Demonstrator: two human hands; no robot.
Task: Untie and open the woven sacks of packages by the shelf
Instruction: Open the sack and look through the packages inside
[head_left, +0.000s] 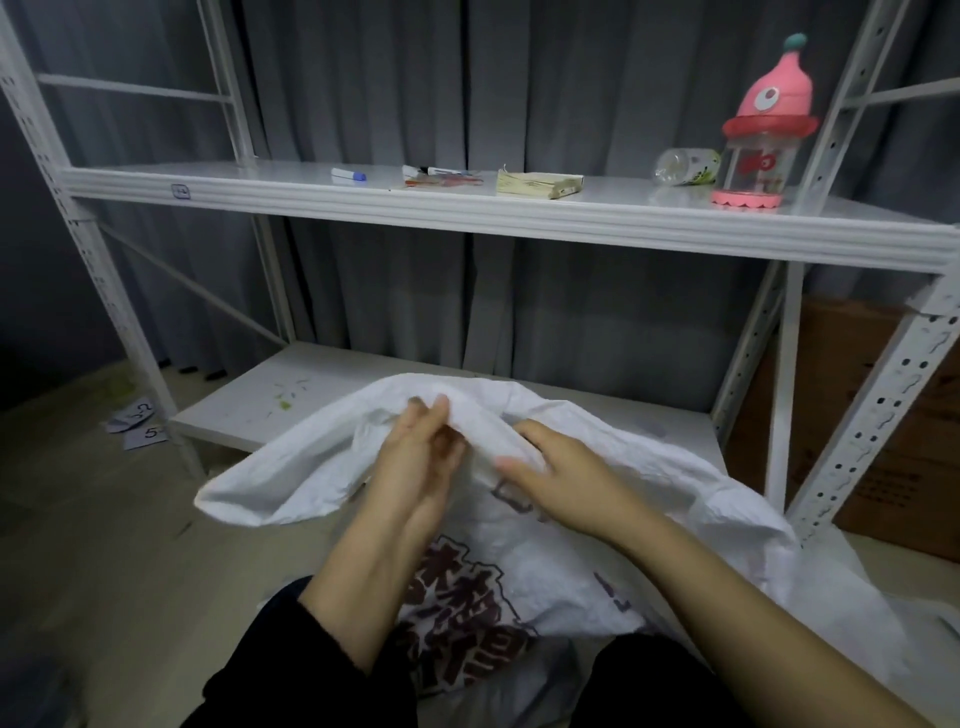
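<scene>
Pinches a fold of the white woven sack (561, 571) with the left hand (415, 457); grips the bunched cloth just beside it with the right hand (566, 483). No cord to see at the grip. Probably untied already, with the mouth not yet spread. Sags below the grip, in front of the metal shelf (467, 213).

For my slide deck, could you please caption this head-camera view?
The left hand and right hand grip the white woven sack at its top before a metal shelf.

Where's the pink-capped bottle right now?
Head view: the pink-capped bottle stands upright at the right end of the upper shelf board, just right of a clear bottle lying on its side.
</scene>
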